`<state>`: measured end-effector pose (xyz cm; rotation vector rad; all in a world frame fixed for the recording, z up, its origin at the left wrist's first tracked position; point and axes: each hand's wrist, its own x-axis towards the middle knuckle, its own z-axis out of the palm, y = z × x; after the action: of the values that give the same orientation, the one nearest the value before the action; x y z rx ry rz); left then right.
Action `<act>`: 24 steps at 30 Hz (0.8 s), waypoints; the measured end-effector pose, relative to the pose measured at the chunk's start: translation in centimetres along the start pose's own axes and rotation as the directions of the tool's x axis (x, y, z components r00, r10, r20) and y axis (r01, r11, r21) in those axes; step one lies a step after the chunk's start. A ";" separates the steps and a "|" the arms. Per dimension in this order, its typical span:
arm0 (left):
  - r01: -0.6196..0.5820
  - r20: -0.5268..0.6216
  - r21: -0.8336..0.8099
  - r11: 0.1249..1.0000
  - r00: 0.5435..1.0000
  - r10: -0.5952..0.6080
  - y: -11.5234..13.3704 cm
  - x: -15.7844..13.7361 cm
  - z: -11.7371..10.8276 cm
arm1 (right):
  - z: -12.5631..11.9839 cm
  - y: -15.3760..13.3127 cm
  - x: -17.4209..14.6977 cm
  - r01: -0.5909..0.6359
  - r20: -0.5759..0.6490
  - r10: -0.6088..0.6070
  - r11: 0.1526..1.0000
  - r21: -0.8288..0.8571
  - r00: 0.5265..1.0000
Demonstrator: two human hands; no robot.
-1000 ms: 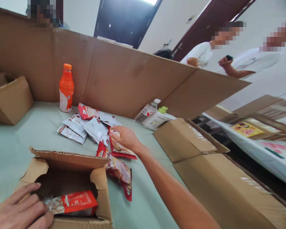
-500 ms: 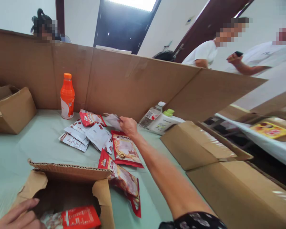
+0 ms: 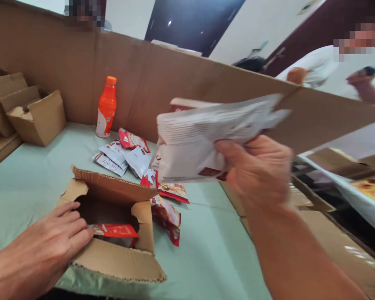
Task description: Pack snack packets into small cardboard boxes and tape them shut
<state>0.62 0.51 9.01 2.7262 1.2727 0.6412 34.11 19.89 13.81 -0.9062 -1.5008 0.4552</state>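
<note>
Several white sachets (image 3: 190,141) are pinched in a stack in my right hand (image 3: 259,171), raised above the table and blurred by motion. My left hand (image 3: 59,229) grips the near-left edge of an open cardboard box (image 3: 121,258), its fingers over the rim and its thumb hidden. Inside the box lies a red packet (image 3: 117,231). Beyond the box are more white sachets (image 3: 139,160) in a loose pile. Red snack bags lie around them: one (image 3: 133,139) behind, one (image 3: 173,191) to the right, and one (image 3: 167,216) beside the box.
An orange bottle (image 3: 106,108) stands before a tall cardboard partition (image 3: 175,75). Small cardboard boxes (image 3: 48,118) are at the left and larger ones (image 3: 331,233) at the right. People stand beyond the partition, one with a phone (image 3: 370,71). A yellow package (image 3: 371,187) lies far right.
My right hand has lifted the white sachets off the far side of the table and brought them nearer. My left hand has moved further onto the box edge. The view has shifted.
</note>
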 end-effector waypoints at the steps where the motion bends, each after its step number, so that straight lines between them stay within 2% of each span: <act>1: 0.007 0.029 -0.018 1.000 1.000 -0.006 0.1 0.2 -0.2 | 0.4 -1.5 -0.9 0.011 -0.041 -0.006 0.992 0.124 0.999; 2: 0.019 0.050 -0.025 1.000 0.999 -0.018 0.1 0.4 -0.4 | 1.0 -2.9 -1.9 0.010 -0.056 0.002 0.976 0.218 0.998; 4: 0.028 0.036 0.003 1.000 0.999 -0.028 -0.1 0.3 -0.2 | 2.3 -5.0 -4.2 -0.046 0.028 0.040 0.958 0.284 0.999; 7: 0.040 -0.005 0.102 0.994 0.999 -0.040 -0.1 -0.2 0.5 | 3.9 -5.9 -7.5 -0.091 0.219 0.047 0.977 0.195 0.975; 9: 0.067 -0.025 0.136 0.988 0.998 -0.064 0.0 -0.6 0.9 | 4.6 -5.6 -8.9 -0.013 0.324 -0.009 0.998 0.066 0.946; 11: 0.087 -0.038 0.141 0.986 0.996 -0.082 0.2 -0.9 1.0 | 5.1 -5.2 -9.6 0.118 0.401 -0.088 0.992 -0.051 0.912; 13: 0.084 -0.051 0.144 0.986 0.996 -0.078 0.3 -1.1 1.0 | 5.7 -5.2 -9.9 0.266 0.491 -0.172 0.956 -0.127 0.854; 15: 0.091 -0.069 0.140 0.986 0.994 -0.082 0.4 -1.3 0.8 | 6.5 -5.7 -10.0 0.400 0.603 -0.224 0.900 -0.174 0.766; 20: 0.166 -0.150 0.172 0.971 0.979 -0.141 0.0 -1.3 0.6 | 8.2 -7.1 -9.2 0.608 0.817 -0.166 0.750 -0.259 0.552; 22: 0.212 -0.200 0.180 0.960 0.964 -0.176 -0.2 -1.4 1.0 | 8.0 -7.1 -8.8 0.633 0.850 -0.153 0.735 -0.243 0.504; 24: 0.243 -0.235 0.179 0.953 0.952 -0.199 -0.2 -1.6 1.3 | 7.4 -6.8 -8.5 0.630 0.846 -0.168 0.742 -0.229 0.505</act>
<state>0.04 -0.42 7.20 2.6664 1.7596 0.8399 24.57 10.93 12.16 -0.6989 -2.7126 0.0341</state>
